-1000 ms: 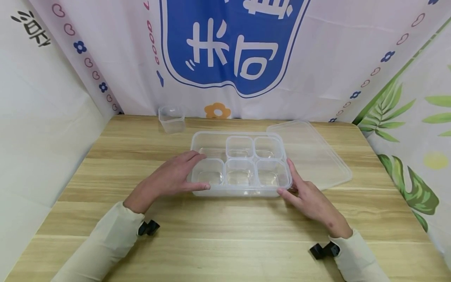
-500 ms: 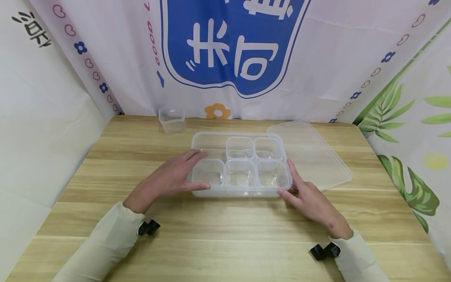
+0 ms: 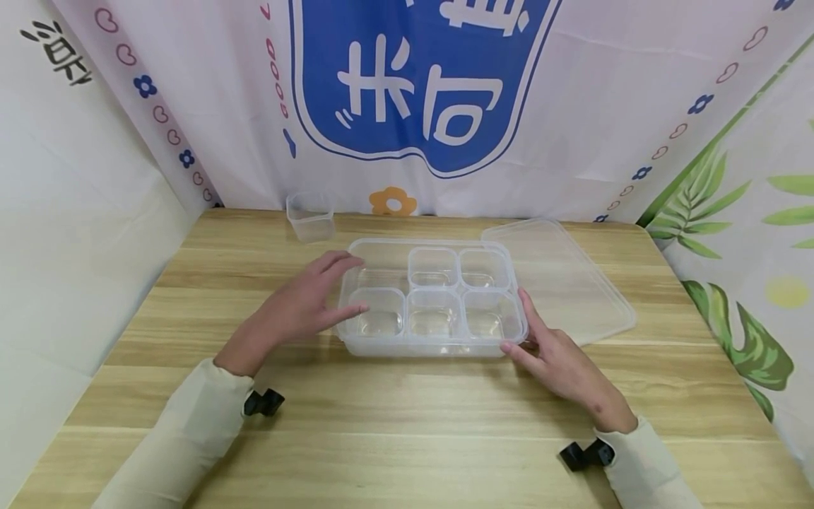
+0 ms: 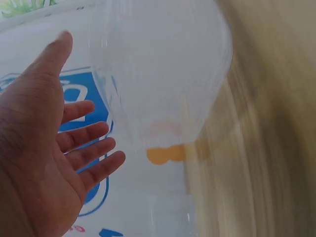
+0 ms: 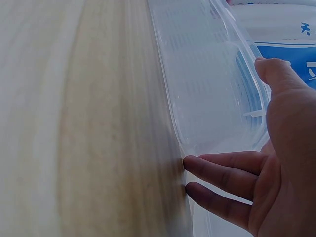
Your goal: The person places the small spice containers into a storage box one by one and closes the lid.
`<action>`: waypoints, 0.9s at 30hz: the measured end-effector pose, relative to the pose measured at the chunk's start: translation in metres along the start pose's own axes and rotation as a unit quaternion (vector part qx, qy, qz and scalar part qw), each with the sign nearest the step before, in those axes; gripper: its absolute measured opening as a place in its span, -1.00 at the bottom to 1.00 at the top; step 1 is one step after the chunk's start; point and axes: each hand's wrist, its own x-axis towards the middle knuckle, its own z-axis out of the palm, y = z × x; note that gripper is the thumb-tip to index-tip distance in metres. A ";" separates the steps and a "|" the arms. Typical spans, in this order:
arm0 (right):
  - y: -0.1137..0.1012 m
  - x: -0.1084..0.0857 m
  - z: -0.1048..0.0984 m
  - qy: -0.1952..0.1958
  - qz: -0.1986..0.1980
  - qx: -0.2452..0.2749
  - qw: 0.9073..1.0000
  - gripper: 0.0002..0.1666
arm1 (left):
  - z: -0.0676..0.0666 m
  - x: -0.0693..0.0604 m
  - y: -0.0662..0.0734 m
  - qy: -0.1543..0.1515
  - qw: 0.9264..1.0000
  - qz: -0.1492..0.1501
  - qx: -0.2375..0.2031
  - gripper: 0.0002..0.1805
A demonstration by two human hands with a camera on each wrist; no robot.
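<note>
In the head view a clear plastic storage box lies in the middle of the table. It holds several small square containers; the far left spot inside has none. My left hand hovers at the box's left end, fingers and thumb spread; the left wrist view shows these fingers straight and holding nothing. At the right end my right hand grips the near corner of the box. Its thumb is at the rim, and its fingertips lie low by the side wall.
A single small clear container stands at the back left of the table, close to the printed curtain. Flat on the right lies a translucent lid, its left part behind the box.
My left hand has drawn back left and slightly away from me, off the near left part of the box. The right hand and the box have stayed in place.
</note>
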 end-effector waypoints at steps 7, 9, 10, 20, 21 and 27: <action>0.001 0.000 0.000 0.003 -0.002 -0.001 1.000 0.12 | -0.005 0.003 -0.027 0.089 0.996 -0.013 -0.001 -0.34; 0.001 0.000 0.000 0.002 -0.003 0.000 1.000 0.13 | -0.006 0.003 -0.035 0.109 0.994 -0.023 -0.001 -0.38; 0.001 0.000 0.000 0.002 -0.003 0.000 1.000 0.13 | -0.007 0.004 -0.039 0.119 0.992 -0.028 -0.001 -0.39; 0.000 0.000 -0.001 0.003 0.001 -0.004 1.000 0.12 | -0.013 0.019 -0.071 0.163 0.982 -0.096 -0.002 -0.35; 0.001 0.000 -0.001 0.003 0.001 -0.005 1.000 0.12 | -0.014 0.021 -0.073 0.160 0.981 -0.106 -0.003 -0.34; 0.000 0.000 0.000 0.003 -0.004 -0.003 1.000 0.12 | -0.016 0.037 -0.091 0.148 0.974 -0.169 -0.002 -0.20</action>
